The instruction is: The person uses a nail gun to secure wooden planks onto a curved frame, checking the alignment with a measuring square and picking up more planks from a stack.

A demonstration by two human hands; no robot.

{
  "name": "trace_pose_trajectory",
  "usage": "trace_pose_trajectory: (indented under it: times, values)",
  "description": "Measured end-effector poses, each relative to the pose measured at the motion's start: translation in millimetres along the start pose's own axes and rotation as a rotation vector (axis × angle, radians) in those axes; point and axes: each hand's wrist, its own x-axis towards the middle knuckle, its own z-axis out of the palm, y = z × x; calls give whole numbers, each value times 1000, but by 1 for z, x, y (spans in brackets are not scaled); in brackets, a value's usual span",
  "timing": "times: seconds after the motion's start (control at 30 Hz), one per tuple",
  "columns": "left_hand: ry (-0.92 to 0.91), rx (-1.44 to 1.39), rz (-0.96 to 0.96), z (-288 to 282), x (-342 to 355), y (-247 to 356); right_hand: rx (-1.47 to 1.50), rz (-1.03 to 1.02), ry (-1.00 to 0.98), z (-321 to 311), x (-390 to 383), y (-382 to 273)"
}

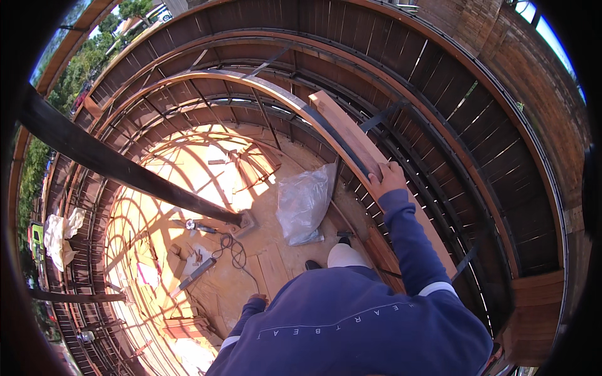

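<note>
Setting: a wooden balcony deck [276,263] is viewed from above, enclosed by a slatted railing [439,125] with dark metal bars.
Right hand: the right hand [389,178] is laid flat on a loose wooden board [351,141], fingers pressed together and extended along its face, nothing pinched.
Board: the board is rested lengthwise on the railing's top rail, its far end tilted up past the rail's curve; it is touched only at the near end.
Left hand: the left hand [257,299] is lowered beside the body, near the deck; only the knuckles are seen, so the state of its fingers cannot be told.
Nearby: a clear plastic bag [304,203] is stood on the deck just beside the railing; a dark post [125,166] is set in a base plate [248,220]; a coiled cable [233,247] and a long power tool [194,272] are left near the feet.
Risk: the board is judged unsecured; if weight is shifted off the palm, it could be slid outward and dropped over the rail.
Risk: the cable could be caught underfoot when stepping.
</note>
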Motion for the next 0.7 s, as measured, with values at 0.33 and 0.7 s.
trace_pose_trajectory:
  times: [0.33, 0.7]
  values:
    - [119, -532, -201, -9, -42, 72, -102, -64, -113, 113, 132, -66]
    - [542, -1734, -540, -83, -69, 126, -296, -133, -104, 148, 160, -85]
